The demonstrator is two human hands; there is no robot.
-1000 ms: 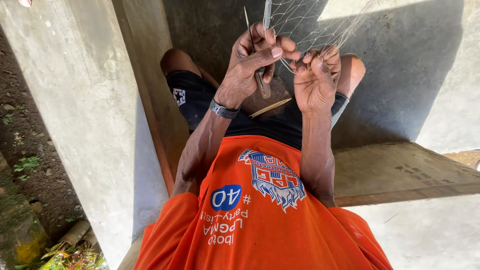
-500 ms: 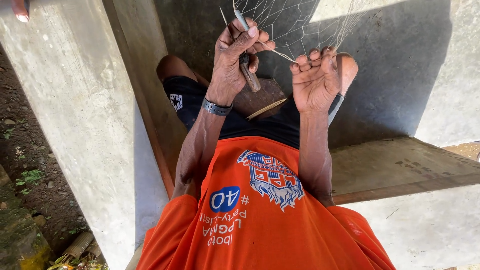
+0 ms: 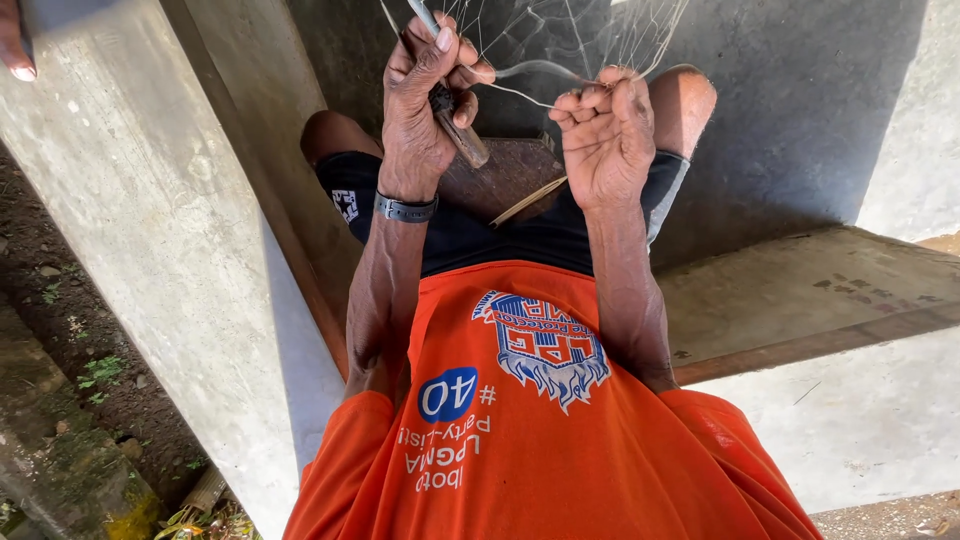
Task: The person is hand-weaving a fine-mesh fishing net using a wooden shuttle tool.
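left hand [image 3: 425, 110] clenches a netting needle [image 3: 452, 115] — right hand [image 3: 603, 135] pinches the thin net [image 3: 560, 35] mesh taut.

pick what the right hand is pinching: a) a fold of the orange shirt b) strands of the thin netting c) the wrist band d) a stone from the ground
b: the right hand is closed on strands of the thin netting stretched above the lap, while the left hand grips a slim tool.

A grey concrete bench [image 3: 800, 290] carries the seated person; a wooden board [image 3: 510, 175] rests across the lap, with 1 thin pale stick [image 3: 528, 200] lying on it.
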